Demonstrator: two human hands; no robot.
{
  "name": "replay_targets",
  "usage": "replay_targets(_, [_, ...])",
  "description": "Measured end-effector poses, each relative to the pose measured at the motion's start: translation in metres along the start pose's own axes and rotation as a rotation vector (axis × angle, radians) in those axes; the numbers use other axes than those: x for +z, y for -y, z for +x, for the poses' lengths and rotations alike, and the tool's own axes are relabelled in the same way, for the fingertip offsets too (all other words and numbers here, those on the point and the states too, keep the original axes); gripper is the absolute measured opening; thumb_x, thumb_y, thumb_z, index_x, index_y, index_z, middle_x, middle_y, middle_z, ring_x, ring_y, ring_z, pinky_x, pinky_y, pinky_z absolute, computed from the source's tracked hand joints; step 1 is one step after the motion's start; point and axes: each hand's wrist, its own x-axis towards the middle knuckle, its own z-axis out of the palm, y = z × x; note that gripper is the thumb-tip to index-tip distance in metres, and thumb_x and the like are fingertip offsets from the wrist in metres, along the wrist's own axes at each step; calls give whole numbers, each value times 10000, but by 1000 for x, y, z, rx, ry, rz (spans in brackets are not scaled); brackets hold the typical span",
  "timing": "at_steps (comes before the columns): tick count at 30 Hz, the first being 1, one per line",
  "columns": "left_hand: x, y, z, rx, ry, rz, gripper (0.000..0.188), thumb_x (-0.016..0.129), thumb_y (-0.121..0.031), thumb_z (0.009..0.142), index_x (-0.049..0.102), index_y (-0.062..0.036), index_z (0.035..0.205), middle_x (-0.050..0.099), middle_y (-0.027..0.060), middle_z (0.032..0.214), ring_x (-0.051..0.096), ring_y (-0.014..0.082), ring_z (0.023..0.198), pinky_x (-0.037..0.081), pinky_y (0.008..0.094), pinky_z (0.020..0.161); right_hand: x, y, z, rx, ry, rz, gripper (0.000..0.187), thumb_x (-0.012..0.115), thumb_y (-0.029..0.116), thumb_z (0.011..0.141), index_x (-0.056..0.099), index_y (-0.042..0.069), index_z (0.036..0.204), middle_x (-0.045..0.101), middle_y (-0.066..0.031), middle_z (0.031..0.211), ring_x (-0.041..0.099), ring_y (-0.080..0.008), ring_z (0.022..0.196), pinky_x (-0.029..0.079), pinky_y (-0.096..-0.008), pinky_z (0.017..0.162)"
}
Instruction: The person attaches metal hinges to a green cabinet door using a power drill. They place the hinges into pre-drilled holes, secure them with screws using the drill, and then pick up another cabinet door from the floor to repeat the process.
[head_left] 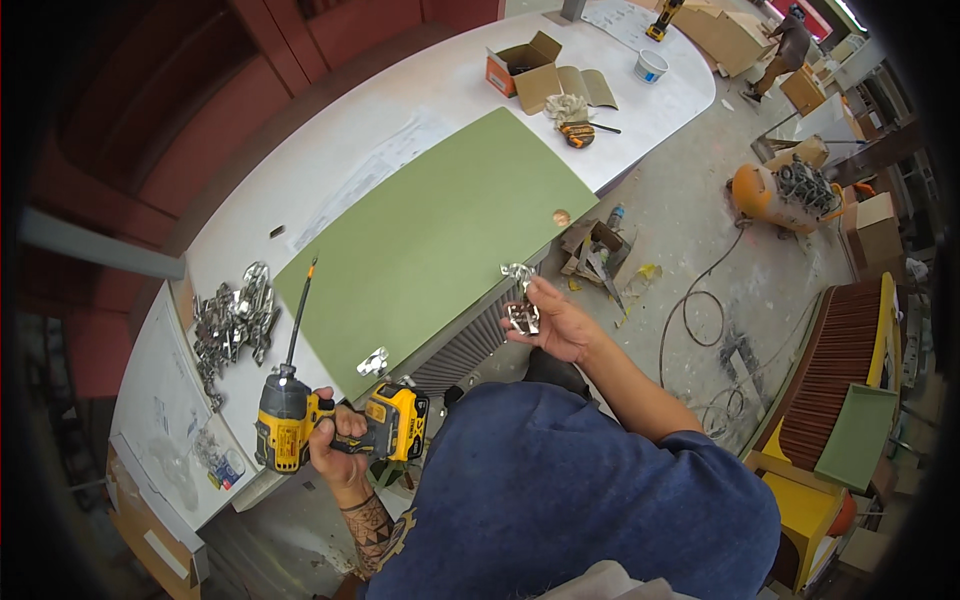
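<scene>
My left hand (340,445) is closed round the handle of a yellow and black cordless impact driver (285,425). Its long bit (303,310) points away over the left end of a green panel (440,230). In the fingers of my right hand (562,320) is a shiny metal cabinet hinge (522,315), held just off the panel's near edge. Another hinge (373,361) sits at that edge, close to the driver. Toward the panel's right end is a round, bare-wood hole (561,217). A heap of hinges (237,320) lies left of the panel.
The panel rests on a white table (250,215). On it stand an open box (520,70), a tape measure (577,135), a white tub (650,66) and another drill (662,20). An orange compressor (775,195) with a hose (690,290) is on the floor; a person (790,50) stands beyond.
</scene>
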Motion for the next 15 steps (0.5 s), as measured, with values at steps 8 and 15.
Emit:
replay_targets(8, [146, 76, 37, -184, 13, 187, 521, 649, -252, 895, 504, 22, 1315, 525, 31, 723, 545, 171, 638, 480, 323, 643, -101, 77, 61, -371, -270, -293, 570, 739, 262, 995, 443, 14, 1415, 717, -70, 1045, 688, -102, 839, 585, -241, 600])
replay_targets(15, [212, 91, 54, -307, 76, 410, 547, 678, -234, 849, 534, 57, 1289, 524, 37, 712, 544, 168, 633, 495, 324, 658, -112, 95, 66, -293, -167, -467, 523, 709, 272, 1016, 494, -4, 1404, 719, -52, 1094, 687, -90, 929, 573, -234, 636])
